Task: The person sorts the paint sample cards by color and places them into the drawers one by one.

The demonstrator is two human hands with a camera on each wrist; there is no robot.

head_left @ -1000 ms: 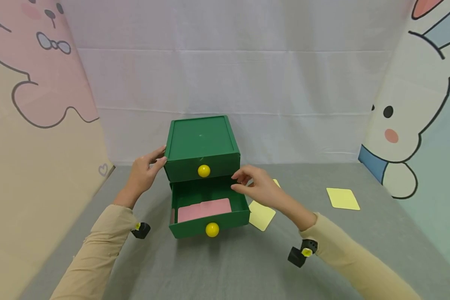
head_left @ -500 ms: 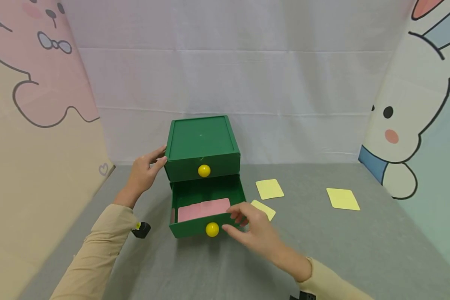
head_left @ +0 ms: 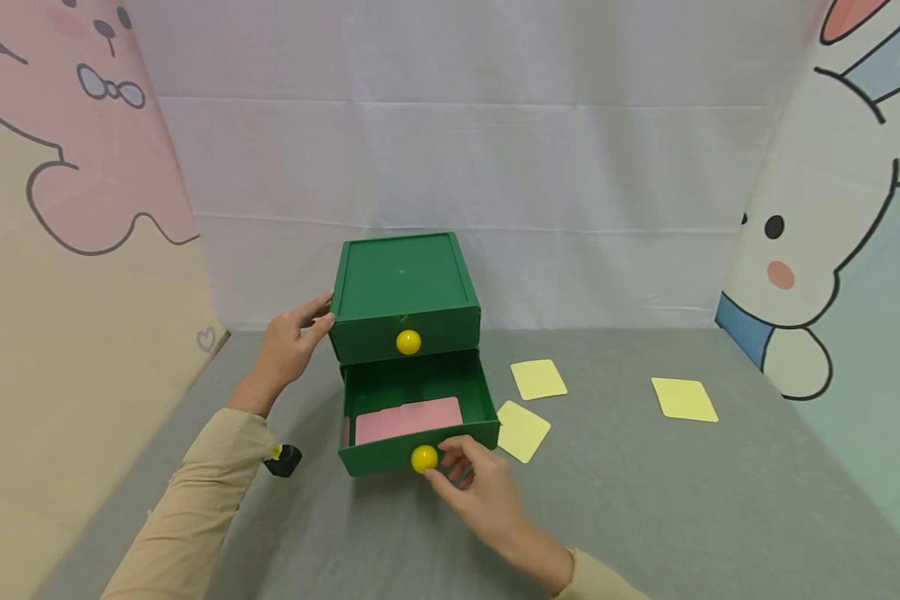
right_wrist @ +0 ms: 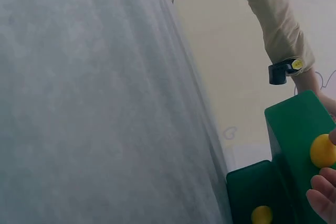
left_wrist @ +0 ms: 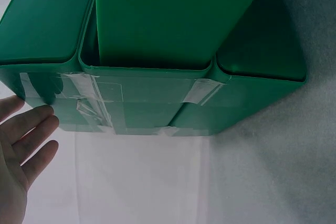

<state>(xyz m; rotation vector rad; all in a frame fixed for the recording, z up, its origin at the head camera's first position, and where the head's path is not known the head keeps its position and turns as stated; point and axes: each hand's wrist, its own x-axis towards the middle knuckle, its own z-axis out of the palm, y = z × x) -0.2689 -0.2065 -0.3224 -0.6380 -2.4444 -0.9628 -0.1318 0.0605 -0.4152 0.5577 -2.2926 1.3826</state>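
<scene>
A green drawer cabinet (head_left: 408, 275) stands on the table; its middle drawer (head_left: 378, 461) is pulled out. Pink cards (head_left: 408, 419) lie inside the drawer. My left hand (head_left: 283, 346) rests at the cabinet's upper left side, thumb by the front edge; in the left wrist view its fingers (left_wrist: 34, 139) are spread against the taped green wall. My right hand (head_left: 480, 492) is right at the drawer's yellow knob (head_left: 423, 459), thumb below it and index finger at its right. The right wrist view shows fingertips (right_wrist: 323, 190) close beside that knob.
Yellow cards lie on the grey table (head_left: 607, 500): one card (head_left: 522, 431) against the drawer's right side, another card (head_left: 538, 379) behind it, a third card (head_left: 685, 399) farther right. The top drawer, with its yellow knob (head_left: 408, 342), is closed. A white cloth (head_left: 495, 167) hangs behind.
My right hand has moved from above the drawer's right side, down and toward me, to the knob, uncovering the yellow cards. My left hand and the drawer have stayed put.
</scene>
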